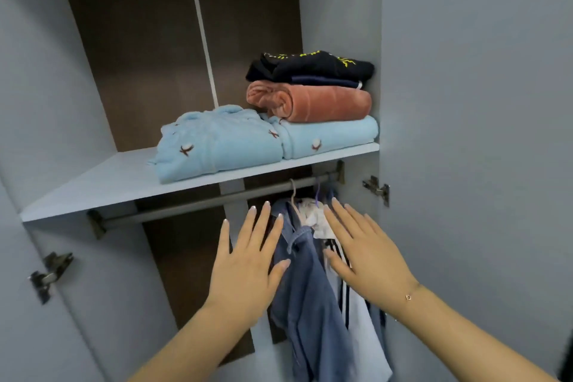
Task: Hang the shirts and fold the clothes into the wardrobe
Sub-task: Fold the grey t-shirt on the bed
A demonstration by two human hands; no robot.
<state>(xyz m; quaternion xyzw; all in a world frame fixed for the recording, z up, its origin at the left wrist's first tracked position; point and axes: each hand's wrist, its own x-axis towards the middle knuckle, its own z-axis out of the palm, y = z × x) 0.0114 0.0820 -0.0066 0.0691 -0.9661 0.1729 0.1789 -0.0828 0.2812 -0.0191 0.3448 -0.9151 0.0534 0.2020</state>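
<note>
two hands, left (245, 260) and right (369, 245), grip wide, fingers straight; blue denim shirt (310, 295) hanging on rail (198, 203).

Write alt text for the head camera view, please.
Two open hands, left hand and right hand, reach toward shirts hanging on a wardrobe rail. On the shelf above lie folded light blue, pink and black clothes.
</note>
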